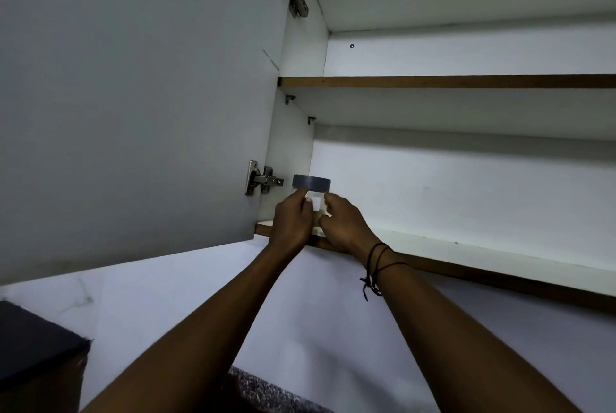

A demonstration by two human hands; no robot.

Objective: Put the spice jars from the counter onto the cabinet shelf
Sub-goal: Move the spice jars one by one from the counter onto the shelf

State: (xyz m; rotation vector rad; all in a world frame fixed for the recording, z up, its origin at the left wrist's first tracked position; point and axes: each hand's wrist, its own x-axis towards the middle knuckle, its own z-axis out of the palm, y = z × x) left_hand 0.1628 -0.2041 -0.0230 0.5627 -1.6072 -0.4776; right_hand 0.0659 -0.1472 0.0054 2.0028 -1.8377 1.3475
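Speckled counter (266, 392) edges the bottom of my view, with pale wall rising behind it. Both forearms reach up from there; a black cord (375, 274) wraps the right wrist. My left hand (291, 221) and right hand (343, 224) clasp a clear spice jar (316, 204) with a grey lid, standing at the lower cabinet shelf (466, 254), left end, near the open door (133, 96).

The light is dim and cool, brightest on the cabinet's back wall (466, 186) ahead of me. My forearms (206, 329) sit in shadow, dark and lacking detail. Straight shelf edges (446, 81) bow from wide-angle distortion. The dark corner (36, 346) at lower left is soft and murky.
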